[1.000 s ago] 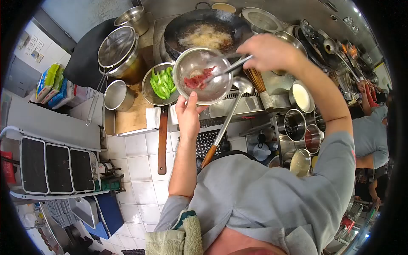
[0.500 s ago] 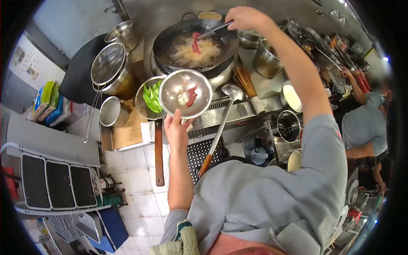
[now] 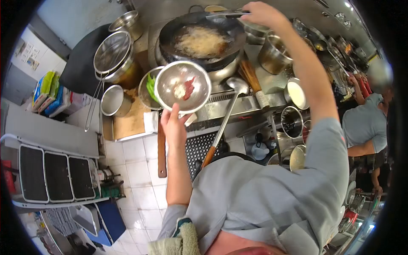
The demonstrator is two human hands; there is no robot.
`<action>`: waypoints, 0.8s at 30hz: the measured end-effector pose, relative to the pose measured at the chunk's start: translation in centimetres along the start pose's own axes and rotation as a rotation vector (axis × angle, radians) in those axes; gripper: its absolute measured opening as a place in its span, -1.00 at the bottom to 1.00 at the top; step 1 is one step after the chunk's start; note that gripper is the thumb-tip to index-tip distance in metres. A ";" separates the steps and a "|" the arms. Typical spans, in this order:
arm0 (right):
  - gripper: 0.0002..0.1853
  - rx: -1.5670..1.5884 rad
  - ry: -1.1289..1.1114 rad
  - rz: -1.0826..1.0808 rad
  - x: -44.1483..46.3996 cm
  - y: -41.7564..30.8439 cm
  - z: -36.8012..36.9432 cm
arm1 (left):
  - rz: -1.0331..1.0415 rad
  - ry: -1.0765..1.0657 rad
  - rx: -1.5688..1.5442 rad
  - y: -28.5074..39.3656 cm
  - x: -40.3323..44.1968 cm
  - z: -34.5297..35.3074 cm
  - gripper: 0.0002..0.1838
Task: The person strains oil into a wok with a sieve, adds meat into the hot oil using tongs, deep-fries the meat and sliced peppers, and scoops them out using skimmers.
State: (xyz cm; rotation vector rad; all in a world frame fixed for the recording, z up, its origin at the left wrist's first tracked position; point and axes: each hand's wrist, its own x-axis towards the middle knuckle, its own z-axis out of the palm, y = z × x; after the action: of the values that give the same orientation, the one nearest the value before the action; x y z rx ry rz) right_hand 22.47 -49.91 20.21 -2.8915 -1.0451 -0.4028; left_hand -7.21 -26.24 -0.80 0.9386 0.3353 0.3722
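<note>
My left hand grips the near rim of a metal bowl, in which red meat strips and a pale powdery patch lie. In my right hand are metal tongs, held over the far rim of a black wok. Pale foam bubbles in the wok; no meat strip can be made out there. Behind the bowl's left edge, green pepper strips show in a strainer with a wooden handle.
A ladle and a bamboo brush lie right of the bowl. Metal pots stand farther right. At left are a sieve on a pot and a small pot. Another person stands at far right.
The tongs went from the bowl to the wok with meat, which they no longer show. My right hand has lifted to the wok's far edge. The bowl has moved left and nearer me.
</note>
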 end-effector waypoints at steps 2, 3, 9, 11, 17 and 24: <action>-0.62 0.158 -0.117 -0.061 -3.5 -3.7 -2.8 | 0.039 -0.007 0.010 0.1 0.2 0.7 -0.77; -0.63 0.127 -0.146 -0.179 -5.0 -5.5 -3.1 | 0.050 -0.004 0.016 0.1 0.3 1.1 -0.79; -0.75 -0.192 -0.354 -0.279 -10.5 -12.2 1.2 | 0.089 -0.119 0.015 -1.5 0.2 3.3 -0.78; -0.79 -0.180 -0.272 -0.260 -10.7 -11.4 0.3 | 0.049 -0.133 0.015 -1.9 0.2 3.5 -0.78; -0.80 -0.045 -0.032 -0.124 -7.6 -6.8 -5.0 | 0.036 -0.013 -0.015 -2.7 0.7 4.0 -0.82; -0.72 -0.261 -0.329 0.016 -1.6 -1.8 6.5 | 0.113 0.057 -0.005 -3.7 0.7 3.8 -0.78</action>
State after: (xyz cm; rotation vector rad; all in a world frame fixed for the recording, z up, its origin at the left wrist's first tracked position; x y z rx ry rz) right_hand 21.65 -48.68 13.40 -3.2793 -1.0791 -0.0641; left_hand -4.33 -30.60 -1.90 0.9456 0.3344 0.5040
